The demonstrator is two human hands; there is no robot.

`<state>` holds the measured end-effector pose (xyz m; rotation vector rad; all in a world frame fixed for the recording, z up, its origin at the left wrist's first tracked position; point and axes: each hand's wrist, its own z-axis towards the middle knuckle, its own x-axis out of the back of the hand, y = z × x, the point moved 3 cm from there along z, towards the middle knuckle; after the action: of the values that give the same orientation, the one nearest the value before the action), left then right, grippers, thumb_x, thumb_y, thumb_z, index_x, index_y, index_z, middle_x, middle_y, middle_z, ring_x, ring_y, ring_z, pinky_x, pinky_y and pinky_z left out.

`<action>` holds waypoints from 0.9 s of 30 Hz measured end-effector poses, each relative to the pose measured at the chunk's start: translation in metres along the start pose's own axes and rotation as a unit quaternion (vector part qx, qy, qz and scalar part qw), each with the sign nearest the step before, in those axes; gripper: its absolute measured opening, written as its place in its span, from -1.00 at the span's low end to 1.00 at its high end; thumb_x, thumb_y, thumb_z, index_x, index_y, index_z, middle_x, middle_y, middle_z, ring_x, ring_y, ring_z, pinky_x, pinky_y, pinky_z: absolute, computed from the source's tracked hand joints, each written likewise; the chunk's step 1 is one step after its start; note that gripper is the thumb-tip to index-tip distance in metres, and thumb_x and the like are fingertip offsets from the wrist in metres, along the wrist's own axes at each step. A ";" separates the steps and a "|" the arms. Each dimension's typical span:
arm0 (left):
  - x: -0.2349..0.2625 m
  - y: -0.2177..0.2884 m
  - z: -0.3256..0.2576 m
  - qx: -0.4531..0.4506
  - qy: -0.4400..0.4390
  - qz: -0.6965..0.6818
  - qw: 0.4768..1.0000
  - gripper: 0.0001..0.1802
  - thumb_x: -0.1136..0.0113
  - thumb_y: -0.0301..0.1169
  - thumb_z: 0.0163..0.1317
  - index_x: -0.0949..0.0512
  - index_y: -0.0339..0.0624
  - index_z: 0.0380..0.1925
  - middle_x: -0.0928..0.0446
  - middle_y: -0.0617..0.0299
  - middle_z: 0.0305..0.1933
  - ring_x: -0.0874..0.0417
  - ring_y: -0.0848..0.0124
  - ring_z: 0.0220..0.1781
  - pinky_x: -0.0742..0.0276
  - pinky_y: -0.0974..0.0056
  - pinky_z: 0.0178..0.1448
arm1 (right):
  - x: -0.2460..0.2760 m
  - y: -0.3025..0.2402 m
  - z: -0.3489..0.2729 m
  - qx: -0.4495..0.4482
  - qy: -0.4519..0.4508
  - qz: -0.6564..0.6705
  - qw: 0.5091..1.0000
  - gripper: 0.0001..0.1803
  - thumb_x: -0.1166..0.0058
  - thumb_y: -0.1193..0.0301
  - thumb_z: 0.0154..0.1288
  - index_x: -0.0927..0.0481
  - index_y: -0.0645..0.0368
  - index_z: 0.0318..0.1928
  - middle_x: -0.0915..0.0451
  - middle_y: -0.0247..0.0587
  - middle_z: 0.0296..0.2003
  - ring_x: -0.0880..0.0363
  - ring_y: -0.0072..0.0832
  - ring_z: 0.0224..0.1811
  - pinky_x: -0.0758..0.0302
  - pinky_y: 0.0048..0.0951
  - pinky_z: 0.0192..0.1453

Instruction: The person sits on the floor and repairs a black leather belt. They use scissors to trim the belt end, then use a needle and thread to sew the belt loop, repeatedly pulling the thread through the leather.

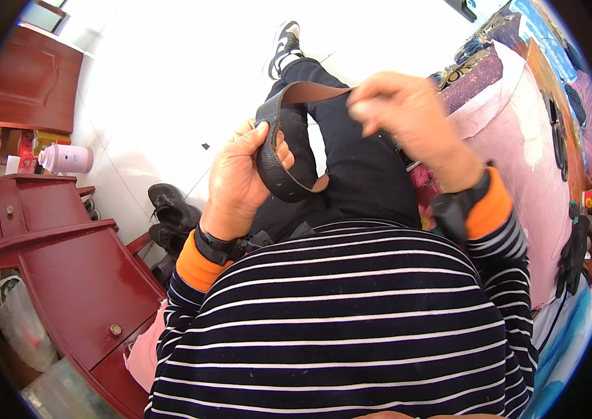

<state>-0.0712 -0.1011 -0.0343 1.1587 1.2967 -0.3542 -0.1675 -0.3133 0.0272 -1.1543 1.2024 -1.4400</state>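
A black leather belt (268, 162) with a brown inner side hangs in a loop above my lap. My left hand (234, 178) is closed round its black part, with the thumb on top near a join. From there one length curves down and ends in a loose brown tip by my thigh. The other length arches up and to the right, brown side showing, and reaches the fingers of my right hand (408, 115). That hand is somewhat blurred, its fingers curled at the strap's end. No buckle shows.
Dark red wooden drawers (86, 293) stand at my left, with a pink bottle (71, 158) beyond and black shoes (169, 209) on the floor beside them. At my right is a pink cloth-covered surface (505, 209), with patterned fabrics (477, 80) and black gloves (575, 248).
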 end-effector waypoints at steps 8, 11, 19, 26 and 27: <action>-0.006 -0.002 -0.002 0.001 0.042 0.050 0.998 -0.86 0.05 -0.41 0.40 -0.42 -0.26 -0.27 -0.41 0.23 -0.46 -0.28 0.46 -0.56 -0.23 0.33 -0.42 | -0.076 0.024 0.018 -0.140 -0.041 0.095 0.985 -0.83 -0.14 0.54 0.26 -0.63 0.34 -0.15 -0.64 -0.25 -0.36 -0.58 -0.64 -0.42 -0.51 -0.67 -0.37; -0.006 -0.004 -0.002 0.001 0.057 0.054 0.997 -0.86 0.05 -0.40 0.40 -0.42 -0.25 -0.27 -0.41 0.24 -0.46 -0.27 0.47 -0.56 -0.23 0.33 -0.43 | -0.076 0.030 0.018 -0.102 -0.029 0.077 0.991 -0.87 -0.12 0.56 0.26 -0.64 0.33 -0.20 -0.63 -0.27 -0.38 -0.58 -0.63 -0.42 -0.51 -0.66 -0.37; 0.000 -0.002 0.000 -0.008 0.036 0.021 0.999 -0.88 0.01 -0.41 0.39 -0.39 -0.23 -0.29 -0.39 0.23 -0.48 -0.27 0.45 -0.53 -0.24 0.32 -0.38 | -0.051 0.024 0.011 -0.090 -0.002 0.094 0.991 -0.96 -0.08 0.59 0.17 -0.59 0.28 -0.38 -0.55 -0.36 -0.48 -0.49 -0.66 -0.45 -0.46 -0.63 -0.29; 0.003 -0.001 -0.002 -0.027 0.129 0.075 0.988 -0.83 0.03 -0.38 0.41 -0.44 -0.28 -0.22 -0.48 0.14 -0.41 -0.58 0.23 -0.32 -0.56 0.11 -0.05 | -0.035 0.016 0.003 -0.090 -0.011 0.121 0.988 -0.95 -0.07 0.59 0.11 -0.59 0.27 -0.45 -0.55 -0.35 -0.52 -0.49 -0.65 -0.47 -0.45 -0.61 -0.32; 0.002 -0.001 -0.003 -0.032 0.127 0.063 0.989 -0.82 0.04 -0.38 0.42 -0.44 -0.30 -0.22 -0.49 0.12 -0.39 -0.60 0.18 -0.24 -0.55 0.06 0.04 | -0.036 0.017 0.003 -0.083 -0.020 0.098 0.992 -0.95 -0.06 0.61 0.10 -0.58 0.27 -0.44 -0.55 -0.33 -0.51 -0.49 -0.64 -0.48 -0.45 -0.62 -0.33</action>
<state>-0.0728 -0.0986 -0.0366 1.2538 1.4354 -0.0716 -0.1580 -0.2807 0.0070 -1.1371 1.3866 -1.1824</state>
